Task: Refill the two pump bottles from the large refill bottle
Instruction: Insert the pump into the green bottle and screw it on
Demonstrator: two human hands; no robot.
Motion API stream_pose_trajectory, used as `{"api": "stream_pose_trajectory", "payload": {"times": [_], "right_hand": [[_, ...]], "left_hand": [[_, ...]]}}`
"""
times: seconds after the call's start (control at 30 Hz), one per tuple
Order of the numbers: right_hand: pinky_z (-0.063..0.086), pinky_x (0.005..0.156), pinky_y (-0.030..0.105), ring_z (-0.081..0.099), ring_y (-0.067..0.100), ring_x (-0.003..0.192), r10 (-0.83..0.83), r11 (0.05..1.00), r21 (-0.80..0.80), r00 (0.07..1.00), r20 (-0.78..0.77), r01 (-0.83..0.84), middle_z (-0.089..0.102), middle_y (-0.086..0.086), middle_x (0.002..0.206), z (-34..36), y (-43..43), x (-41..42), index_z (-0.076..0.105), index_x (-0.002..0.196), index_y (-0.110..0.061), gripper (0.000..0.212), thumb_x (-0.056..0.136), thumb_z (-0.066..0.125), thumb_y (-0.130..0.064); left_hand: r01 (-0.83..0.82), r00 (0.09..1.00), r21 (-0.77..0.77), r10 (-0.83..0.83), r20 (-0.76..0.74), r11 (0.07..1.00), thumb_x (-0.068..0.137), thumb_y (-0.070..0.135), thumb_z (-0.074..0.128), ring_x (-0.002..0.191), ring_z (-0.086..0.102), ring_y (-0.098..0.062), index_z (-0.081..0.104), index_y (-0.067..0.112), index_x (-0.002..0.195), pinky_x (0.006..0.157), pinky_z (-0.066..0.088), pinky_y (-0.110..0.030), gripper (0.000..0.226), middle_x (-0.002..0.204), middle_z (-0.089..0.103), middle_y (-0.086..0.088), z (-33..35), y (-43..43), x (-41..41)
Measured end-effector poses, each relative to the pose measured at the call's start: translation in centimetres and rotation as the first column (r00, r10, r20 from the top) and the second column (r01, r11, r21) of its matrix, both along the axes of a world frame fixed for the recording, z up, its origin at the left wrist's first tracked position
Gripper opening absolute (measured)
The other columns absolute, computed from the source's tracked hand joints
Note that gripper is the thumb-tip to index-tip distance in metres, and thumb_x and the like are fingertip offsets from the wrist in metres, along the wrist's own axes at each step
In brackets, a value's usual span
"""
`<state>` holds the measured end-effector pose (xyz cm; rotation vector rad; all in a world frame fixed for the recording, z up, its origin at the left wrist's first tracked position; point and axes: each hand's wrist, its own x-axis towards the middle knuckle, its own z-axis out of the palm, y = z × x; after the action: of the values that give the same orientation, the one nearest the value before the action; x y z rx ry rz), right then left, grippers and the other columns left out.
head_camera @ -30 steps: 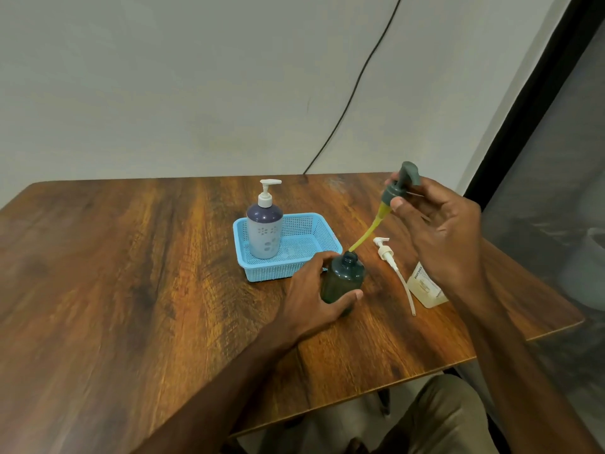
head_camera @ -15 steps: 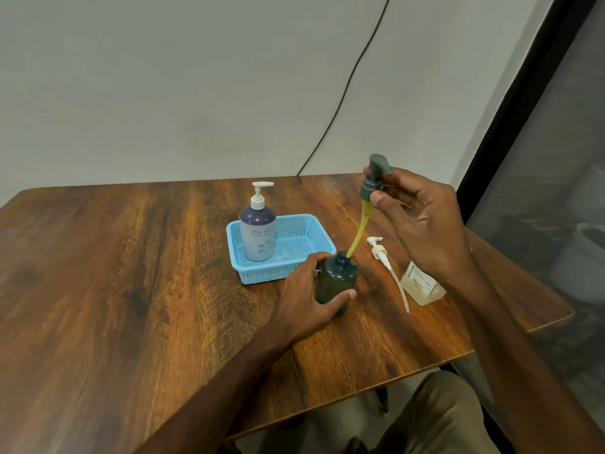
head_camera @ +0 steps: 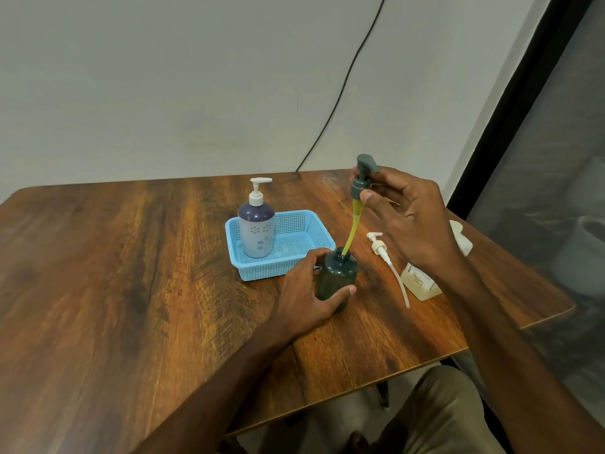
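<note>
Nearest: person's knee in tan trousers (head_camera: 442, 417) below the table (head_camera: 131, 290) edge.

Left hand (head_camera: 307, 290) grips the dark green bottle (head_camera: 337, 278) around its body, with the thumb on the near side and the fingers round the back. The bottle stands upright on the table, touching or just beside the near right corner of the blue basket (head_camera: 262, 273); can't tell which.

To the right of it, a loose white pump (head_camera: 386, 257) lies flat with its tube pointing toward the near edge. Just beside that lies the refill bottle (head_camera: 420, 285), on its side and mostly hidden by the right forearm.

Right hand (head_camera: 409, 221) pinches the grey pump head (head_camera: 361, 180) at its collar, thumb under and fingers behind. The head is above the green bottle, clear of the neck. Its yellow-green dip tube (head_camera: 352, 229) slants down from the grip, lower end inside the open neck.

Farther back, the purple pump bottle (head_camera: 256, 229) stands upright in the basket's left half, pump on.

Behind that, a black cable (head_camera: 340, 93) runs up the wall.
</note>
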<state>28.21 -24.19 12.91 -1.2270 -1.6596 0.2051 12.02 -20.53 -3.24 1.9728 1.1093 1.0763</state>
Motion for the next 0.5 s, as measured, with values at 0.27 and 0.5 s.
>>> {"api": "stream_pose_trajectory", "payload": {"times": [0.27, 0.5], "right_hand": [[0.056, 0.082, 0.018, 0.066, -0.004, 0.102, 0.052, 0.982, -0.184, 0.997, 0.058, -0.040, 0.072, -0.012, 0.111, -5.3, 0.2, 0.2, 0.070, 0.121, -0.021, 0.027, 0.095, 0.066, -0.016], [0.060, 0.088, 0.033, 0.066, 0.006, 0.110, -0.044, 0.966, -0.253, 0.997, 0.067, 0.060, 0.069, -0.007, 0.123, -8.4, 0.5, 0.5, 0.067, 0.126, -0.022, 0.034, 0.093, 0.069, -0.024]], "left_hand": [[-0.030, 0.999, 0.057, 0.031, -0.009, 0.998, 0.080, 0.061, 0.081, 0.124, 0.056, -0.002, 0.049, 0.030, 0.140, 0.102, 0.047, -0.021, 0.075, 0.136, 0.060, 0.015, -0.1, -0.1, 0.2], [-0.008, 1.000, 0.060, 0.008, -0.003, 0.998, 0.082, 0.054, 0.083, 0.122, 0.056, 0.000, 0.050, 0.028, 0.142, 0.099, 0.042, -0.007, 0.073, 0.136, 0.061, 0.014, 0.1, -0.2, 0.1]]}}
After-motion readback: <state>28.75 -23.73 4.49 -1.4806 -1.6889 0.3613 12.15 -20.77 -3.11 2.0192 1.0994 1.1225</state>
